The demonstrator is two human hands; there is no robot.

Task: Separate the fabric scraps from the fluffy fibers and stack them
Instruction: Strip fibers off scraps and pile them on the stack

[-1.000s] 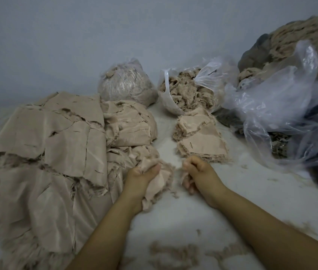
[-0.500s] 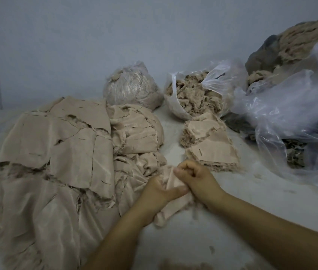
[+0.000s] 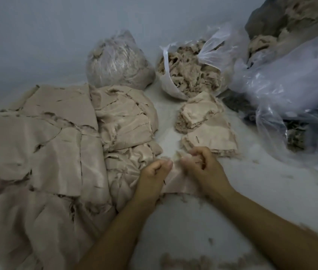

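With my left hand [image 3: 155, 172] and right hand [image 3: 199, 164] both pinching the fabric scrap [image 3: 175, 182] just near of the small stack [image 3: 209, 141], I risk tearing it or dragging clinging fluffy fibers [image 3: 175, 155] onto that stack if I pull unevenly.

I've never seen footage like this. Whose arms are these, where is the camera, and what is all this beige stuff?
No machine here: a person wears a camera on their head, looking down at their own hands. The left hand and right hand together pinch one fabric scrap. On the white surface lie a big heap of beige cloth, two small stacks of scraps, a tied bag and an open bag of fluffy fibers. More plastic bags sit at right.
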